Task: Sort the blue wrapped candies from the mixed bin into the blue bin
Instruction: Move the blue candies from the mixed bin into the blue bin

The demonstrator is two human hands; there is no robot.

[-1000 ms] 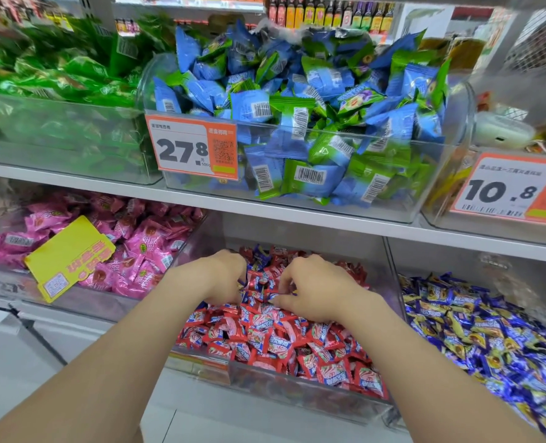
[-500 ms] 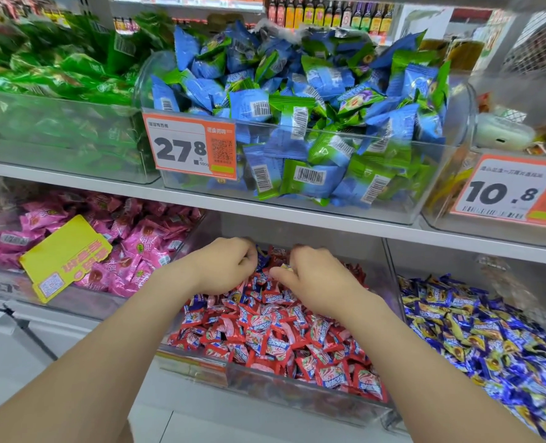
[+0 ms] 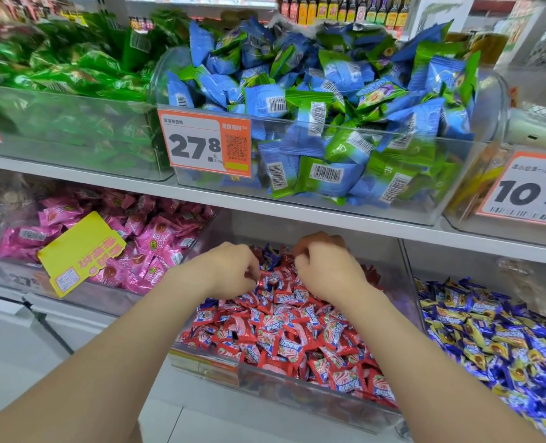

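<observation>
Two hands work inside the mixed bin (image 3: 313, 401), a clear bin on the lower shelf level. The left hand (image 3: 230, 270) sits at 10 o'clock of the bin's contents and the right hand (image 3: 329, 273) at 12 o'clock, near each other but apart. Both hands have their fingers curled down into the pile. The fingertips are hidden or blurred, so it cannot be told whether either hand grips a candy.

The bin holds mostly red wrapped candies (image 3: 284, 343). One blue wrapped candy (image 3: 270, 253) lies between the two hands, toward the back of the bin.

The blue bin (image 3: 476, 263) stands just beside the mixed bin at its 3 o'clock and holds blue-and-yellow wrapped candies (image 3: 489, 334). At 9 o'clock is a bin of pink wrapped candies (image 3: 156, 241) with a yellow tag (image 3: 80, 251) on its front.

At 12 o'clock, above the white shelf (image 3: 297, 215), a clear bin holds blue and green packets (image 3: 329, 100). It carries an orange price label (image 3: 204, 143) reading 27.8.
</observation>
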